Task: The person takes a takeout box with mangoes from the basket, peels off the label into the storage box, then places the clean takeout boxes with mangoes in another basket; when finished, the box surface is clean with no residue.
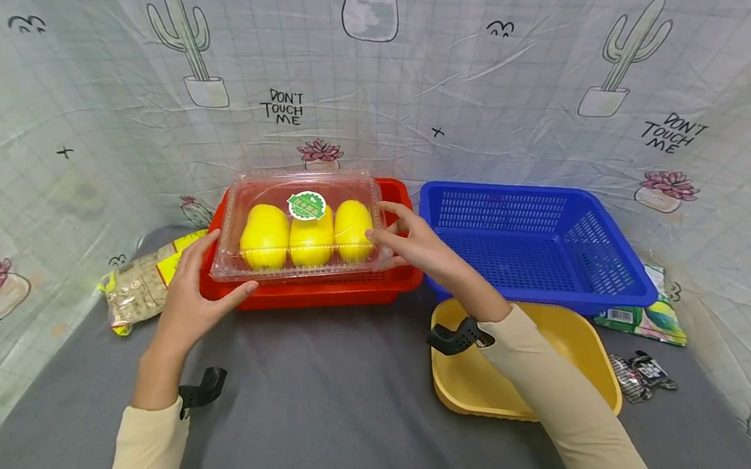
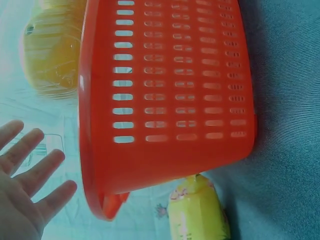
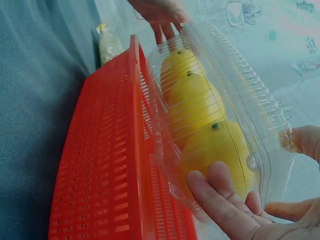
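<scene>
Right hand [image 1: 416, 242] grasps the right end of a clear plastic box [image 1: 290, 231], digits on both sides of it in the right wrist view. Left hand [image 1: 190, 299] is at the box's left end, fingers spread, not gripping; cannot tell if fingertips touch. Box holds three yellow fruits [image 1: 265, 237], has a green-and-white sticker [image 1: 307, 205] on the lid. Box is over the opening of the red basket [image 1: 327, 293], tilted, fruits above the rim in the left wrist view; cannot tell if it rests on the basket. Left of basket: yellow-edged bag [image 1: 135, 293]. Right: blue basket [image 1: 517, 248], yellow tray [image 1: 470, 397] in front of it, partly under the right forearm. Green packet [image 1: 651, 318] by the blue basket's near right corner, small dark wrapped packets [image 1: 639, 375] right of the tray. Grey cloth [image 1: 324, 418] below, cactus-print curtain [image 1: 442, 72] behind.
</scene>
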Tool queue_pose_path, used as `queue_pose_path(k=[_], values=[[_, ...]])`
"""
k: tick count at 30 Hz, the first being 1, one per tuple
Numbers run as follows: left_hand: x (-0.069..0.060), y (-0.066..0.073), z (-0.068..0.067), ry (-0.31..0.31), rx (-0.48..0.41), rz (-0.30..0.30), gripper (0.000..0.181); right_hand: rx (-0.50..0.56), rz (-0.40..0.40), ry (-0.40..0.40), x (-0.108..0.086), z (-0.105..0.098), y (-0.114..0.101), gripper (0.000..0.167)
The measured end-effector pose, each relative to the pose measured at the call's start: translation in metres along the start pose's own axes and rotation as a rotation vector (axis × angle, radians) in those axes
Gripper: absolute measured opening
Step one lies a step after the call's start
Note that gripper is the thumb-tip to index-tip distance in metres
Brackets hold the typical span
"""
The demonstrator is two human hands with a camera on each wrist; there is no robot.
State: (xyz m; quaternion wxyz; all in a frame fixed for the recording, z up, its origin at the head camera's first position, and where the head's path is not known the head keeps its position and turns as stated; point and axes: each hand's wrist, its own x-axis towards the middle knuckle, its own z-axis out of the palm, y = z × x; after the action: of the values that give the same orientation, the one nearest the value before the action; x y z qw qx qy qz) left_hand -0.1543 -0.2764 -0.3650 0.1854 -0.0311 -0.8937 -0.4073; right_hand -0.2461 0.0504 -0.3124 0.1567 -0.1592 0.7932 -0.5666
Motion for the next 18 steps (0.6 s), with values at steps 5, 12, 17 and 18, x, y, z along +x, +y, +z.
queue_pose_path(k=[5, 12, 17, 18], values=[[-0.005, 0.006, -0.003, 0.042, -0.010, 0.043, 0.082, -0.004, -0.007, -0.022, -0.007, -0.002, -0.004, 0.066], [-0.016, 0.015, -0.006, 0.099, -0.014, 0.160, 0.085, -0.067, -0.055, -0.029, -0.019, -0.005, -0.009, 0.066], [-0.021, 0.017, -0.006, 0.152, -0.033, 0.248, 0.089, -0.085, -0.077, -0.043, -0.027, -0.006, -0.010, 0.065], [-0.022, 0.018, -0.005, 0.154, -0.033, 0.252, 0.089, -0.087, -0.079, -0.047, -0.028, -0.007, -0.009, 0.065]])
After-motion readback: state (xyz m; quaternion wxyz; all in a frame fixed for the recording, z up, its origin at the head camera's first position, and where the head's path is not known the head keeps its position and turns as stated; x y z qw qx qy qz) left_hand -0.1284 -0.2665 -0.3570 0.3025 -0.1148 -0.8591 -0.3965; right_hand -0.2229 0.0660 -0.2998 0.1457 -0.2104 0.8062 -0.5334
